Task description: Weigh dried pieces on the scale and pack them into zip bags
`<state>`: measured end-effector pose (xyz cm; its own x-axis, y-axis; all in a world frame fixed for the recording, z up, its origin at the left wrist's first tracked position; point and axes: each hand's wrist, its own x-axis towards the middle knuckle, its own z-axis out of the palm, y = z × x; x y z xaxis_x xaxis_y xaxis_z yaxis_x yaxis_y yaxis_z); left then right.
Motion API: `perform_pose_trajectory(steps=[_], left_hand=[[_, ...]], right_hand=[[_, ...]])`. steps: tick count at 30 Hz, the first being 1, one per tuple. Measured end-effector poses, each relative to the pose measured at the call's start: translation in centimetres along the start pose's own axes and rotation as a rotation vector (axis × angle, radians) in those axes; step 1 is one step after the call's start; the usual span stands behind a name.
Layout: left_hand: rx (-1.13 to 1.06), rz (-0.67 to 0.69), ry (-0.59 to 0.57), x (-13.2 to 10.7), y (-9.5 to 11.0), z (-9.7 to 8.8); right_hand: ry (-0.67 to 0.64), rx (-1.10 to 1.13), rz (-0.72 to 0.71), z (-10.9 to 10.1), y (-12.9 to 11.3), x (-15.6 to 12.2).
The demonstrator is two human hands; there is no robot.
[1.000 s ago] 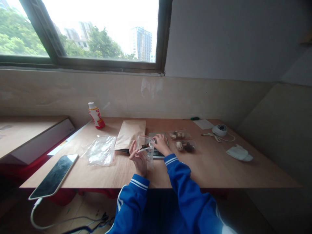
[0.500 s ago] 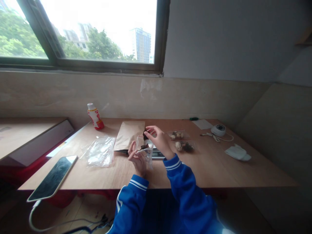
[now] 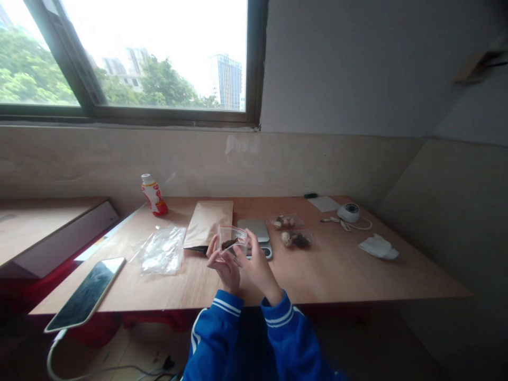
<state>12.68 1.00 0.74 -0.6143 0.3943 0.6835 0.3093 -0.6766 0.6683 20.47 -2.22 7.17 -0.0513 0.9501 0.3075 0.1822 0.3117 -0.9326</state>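
Note:
A small clear zip bag with dark brown dried pieces in it is held between both hands above the table's front part. My left hand is closed around its left side and bottom. At the right side, the fingers of my right hand grip the same bag near its mouth. Just behind the hands lies a kitchen scale with a silver plate, partly hidden by them. To its left lies a brown paper pouch.
Two filled clear bags, a rear one and a front one, lie right of the scale. Empty plastic bags, a phone with a cable and a bottle are left. A white camera and tissue lie right.
My right hand has come down from above the bag with a dark piece and now grips the bag's right side. The scale's plate has come into sight. The view has shifted slightly.

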Motion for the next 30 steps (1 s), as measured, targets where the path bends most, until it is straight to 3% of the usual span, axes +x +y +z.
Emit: perform_pose_trajectory(steps=[3, 6, 8, 10, 13, 18, 23, 27, 30], left_hand=[[0.000, 0.087, -0.084, -0.1, 2.0, -0.1], [0.023, 0.060, -0.132, 0.4, 3.8, -0.4], [0.010, -0.028, -0.114, 1.0, 4.6, -0.8], [-0.012, -0.211, -0.114, 1.7, 5.1, -1.3], [-0.040, -0.465, -0.224, 2.7, 5.9, -2.3], [-0.008, -0.522, -0.396, 3.1, 7.5, -3.0], [0.051, -0.555, -0.321, 2.4, 8.6, -2.8], [0.056, -0.549, -0.241, 2.4, 9.0, -2.8], [0.038, -0.555, -0.262, 2.5, 9.0, -3.0]], right_hand=[[0.044, 0.108, -0.021, -0.5, -0.5, -0.8], [0.063, 0.248, -0.025, -1.5, -1.1, -1.4], [0.070, 0.340, -0.006, -2.3, -1.3, -1.8], [0.080, 0.406, 0.014, -3.1, -1.4, -2.1], [0.107, 0.435, 0.028, -4.1, -1.2, -2.5], [0.147, 0.356, 0.068, -4.8, -0.5, -3.2], [0.326, 0.313, 0.138, -4.5, 0.1, -3.5], [0.319, 0.340, 0.144, -4.6, -0.1, -3.5], [0.309, 0.330, 0.146, -4.9, -0.2, -3.6]])
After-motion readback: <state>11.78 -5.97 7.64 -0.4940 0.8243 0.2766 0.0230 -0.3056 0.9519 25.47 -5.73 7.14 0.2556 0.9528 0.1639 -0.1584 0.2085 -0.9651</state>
